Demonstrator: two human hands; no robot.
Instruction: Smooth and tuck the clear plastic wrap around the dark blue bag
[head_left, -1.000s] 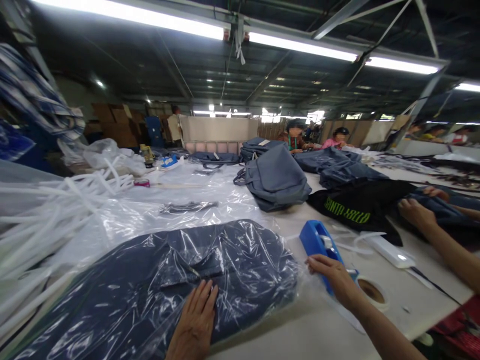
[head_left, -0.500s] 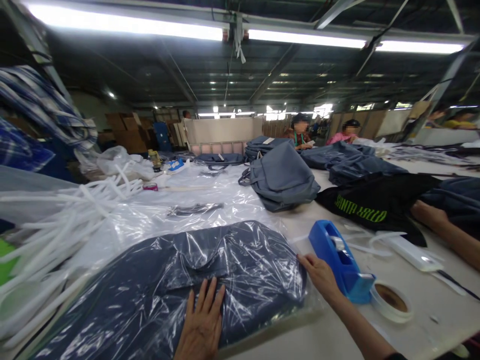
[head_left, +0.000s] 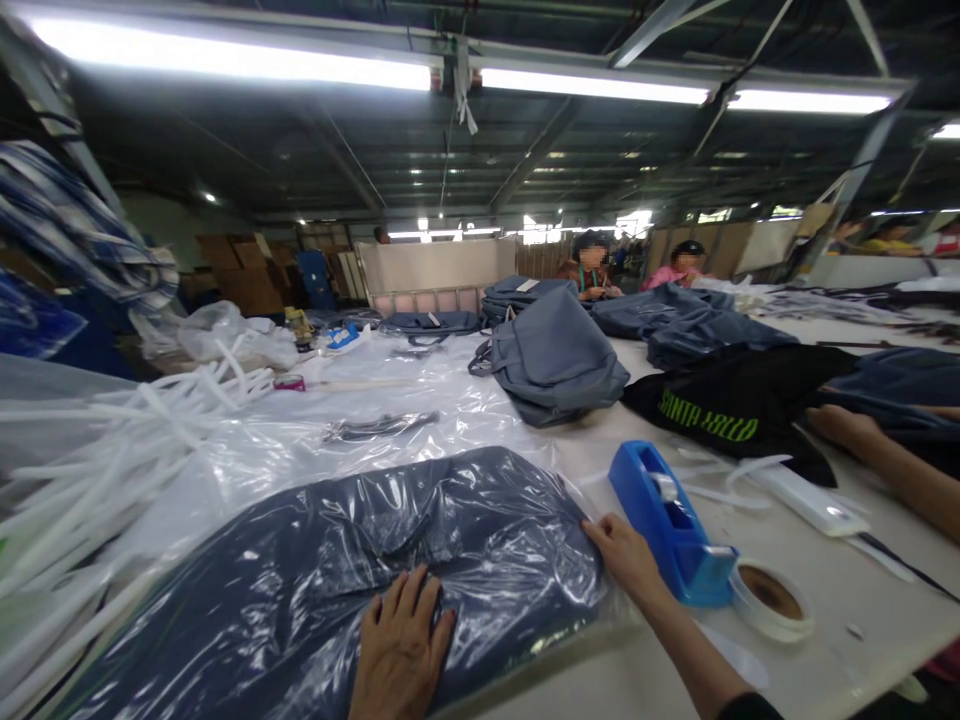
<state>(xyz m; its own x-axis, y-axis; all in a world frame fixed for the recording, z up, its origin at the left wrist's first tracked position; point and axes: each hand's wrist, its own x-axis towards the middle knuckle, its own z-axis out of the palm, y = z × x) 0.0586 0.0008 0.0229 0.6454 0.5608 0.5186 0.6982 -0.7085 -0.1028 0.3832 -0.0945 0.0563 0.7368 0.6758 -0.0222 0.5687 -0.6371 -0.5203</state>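
1. Left hand (head_left: 401, 645) lay flat, fingers spread, palm down on the bagged dark blue bag (head_left: 360, 570), near the table's (head_left: 825, 640) near edge; it gripped nothing.
2. Right hand (head_left: 622, 550) rested at the bagged bag's right end, fingers extended onto the clear plastic edge; not closed, though whether it pinched the film could not be told.
3. Bagged dark blue bag sat at the near edge, left of centre, fully inside clear plastic wrap, lying flat.
4. Blue tape dispenser (head_left: 667, 520) stood just beside the right hand, on its right, apart from the wrap.
5. Tape roll (head_left: 772, 598) lay flat just right of the dispenser, toward the near right corner.
6. Bare table surface showed in front of the roll and along the near edge right of the bag.
7. Loose clear plastic sheet (head_left: 390, 400) covered the middle of the table beyond the bag.
8. White tubing pile (head_left: 112, 440) crowded the left edge.
9. Grey backpack (head_left: 551, 360) sat mid-table, well apart from both hands.
10. Black fabric (head_left: 735, 405) lay toward the right edge; a co-worker's hand (head_left: 844, 428) touched it.
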